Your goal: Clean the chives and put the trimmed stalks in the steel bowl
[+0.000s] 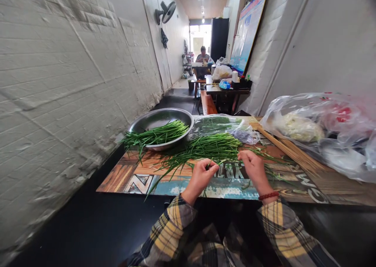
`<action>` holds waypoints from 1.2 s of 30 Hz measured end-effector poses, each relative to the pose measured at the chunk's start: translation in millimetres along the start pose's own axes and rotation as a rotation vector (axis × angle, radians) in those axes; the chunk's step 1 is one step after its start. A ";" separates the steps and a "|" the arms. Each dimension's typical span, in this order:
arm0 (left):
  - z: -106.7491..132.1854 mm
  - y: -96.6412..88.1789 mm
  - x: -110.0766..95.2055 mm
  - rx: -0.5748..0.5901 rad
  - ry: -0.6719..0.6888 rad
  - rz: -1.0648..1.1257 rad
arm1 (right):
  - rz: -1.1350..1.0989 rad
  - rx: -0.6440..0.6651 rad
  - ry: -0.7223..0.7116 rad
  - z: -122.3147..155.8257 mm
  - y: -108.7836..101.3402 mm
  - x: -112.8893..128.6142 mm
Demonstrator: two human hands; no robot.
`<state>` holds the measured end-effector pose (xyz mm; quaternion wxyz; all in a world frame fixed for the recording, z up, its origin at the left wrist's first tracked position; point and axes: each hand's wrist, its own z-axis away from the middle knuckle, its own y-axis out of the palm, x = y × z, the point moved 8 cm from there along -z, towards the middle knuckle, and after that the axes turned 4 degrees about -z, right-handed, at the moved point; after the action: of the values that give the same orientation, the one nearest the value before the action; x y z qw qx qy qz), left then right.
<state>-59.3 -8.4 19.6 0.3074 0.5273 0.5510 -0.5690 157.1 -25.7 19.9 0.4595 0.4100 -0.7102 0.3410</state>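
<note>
A loose pile of green chives [205, 147] lies across the patterned table [164, 181] just beyond my hands. My left hand [202, 177] is closed in a pinch on a few chive stalks at the pile's near edge. My right hand [254, 167], with a red bead bracelet at the wrist, is curled over the pile's right part, fingers bent onto the stalks. A metal bowl [161, 120] at the far left holds another bunch of chives [155, 136] laid over its rim.
A bundle of bamboo skewers [289, 149] lies to the right. Plastic bags [320, 126] fill the right end, and a clear bag of greens [220, 124] sits behind the pile. A white brick wall runs along the left. A person sits at a far table [203, 55].
</note>
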 end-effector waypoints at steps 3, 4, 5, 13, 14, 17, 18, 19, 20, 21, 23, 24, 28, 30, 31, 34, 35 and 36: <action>-0.5 2.8 0.6 0.002 -0.045 0.123 | 0.097 0.157 -0.018 15.7 28.6 5.3; -0.5 3.8 0.8 0.007 -0.055 0.180 | 0.057 0.253 0.014 25.0 45.1 5.9; -0.5 4.5 1.2 0.014 -0.068 0.244 | 0.047 0.350 0.012 35.5 62.4 9.3; -5.3 -44.6 24.8 -0.236 -0.232 0.679 | 0.162 0.550 -0.097 65.9 92.6 18.6; -6.3 -53.1 28.8 -0.271 -0.246 0.715 | 0.177 0.570 -0.097 64.6 87.1 14.7; -9.2 -71.5 38.2 -0.334 -0.265 0.787 | 0.202 0.589 -0.059 58.8 68.2 0.8; -10.0 -74.8 40.2 -0.341 -0.265 0.801 | 0.200 0.588 -0.049 57.4 63.1 -2.4; -10.6 -76.6 41.6 -0.345 -0.264 0.812 | 0.198 0.585 -0.042 56.3 59.0 -4.3; -11.0 -77.3 42.7 -0.345 -0.264 0.822 | 0.198 0.580 -0.042 55.7 55.9 -5.2; -11.3 -77.4 43.3 -0.344 -0.263 0.829 | 0.204 0.573 -0.044 55.4 53.8 -5.1; -11.3 -76.8 43.6 -0.343 -0.259 0.833 | 0.235 0.570 -0.058 56.1 52.5 -4.0; -11.2 -76.6 43.4 -0.342 -0.258 0.830 | 0.257 0.571 -0.071 56.8 52.9 -3.3; -9.2 -85.5 37.6 -0.365 -0.220 0.789 | 0.379 0.552 -0.173 56.9 56.8 1.1; -6.4 -98.7 28.3 -0.410 -0.160 0.737 | 0.447 0.547 -0.247 55.4 62.0 4.9; -4.6 -106.9 20.6 -0.433 -0.117 0.687 | 0.480 0.553 -0.291 54.8 66.2 7.4; 0.9 -130.1 -16.4 -0.450 0.043 0.373 | 0.568 0.600 -0.435 55.3 83.9 14.1; 2.9 -136.6 -31.8 -0.457 0.100 0.228 | 0.593 0.622 -0.474 55.8 89.9 14.2; 4.8 -142.2 -47.8 -0.470 0.157 0.069 | 0.616 0.647 -0.500 56.1 95.0 12.3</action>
<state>-180.8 4.9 106.8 0.3972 0.5026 0.6719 -0.3718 48.1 -36.4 1.8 0.0034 0.3720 -0.7444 0.5545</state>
